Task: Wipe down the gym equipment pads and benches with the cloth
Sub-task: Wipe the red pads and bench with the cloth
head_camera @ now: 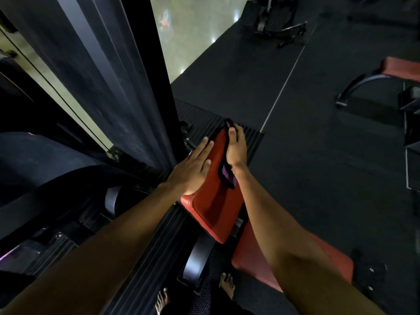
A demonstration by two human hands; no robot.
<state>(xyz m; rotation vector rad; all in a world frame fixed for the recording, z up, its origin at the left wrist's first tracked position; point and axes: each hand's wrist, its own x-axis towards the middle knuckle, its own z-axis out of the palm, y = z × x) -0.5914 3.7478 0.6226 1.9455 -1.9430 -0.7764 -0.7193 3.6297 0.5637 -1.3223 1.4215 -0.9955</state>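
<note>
A red upright back pad of a gym machine stands in the middle of the view. My left hand lies flat on the pad's left edge with straight fingers. My right hand presses a dark cloth with purple patches against the pad's face, its thumb and fingers curled over the cloth's top end. The cloth hangs down below my wrist. A red seat pad lies below the back pad, partly hidden by my right forearm.
A tall black machine column rises at the left, with a cable beside it. A ribbed black footplate runs under the pad. Another red-padded bench stands at the right on black rubber flooring. My bare feet show at the bottom.
</note>
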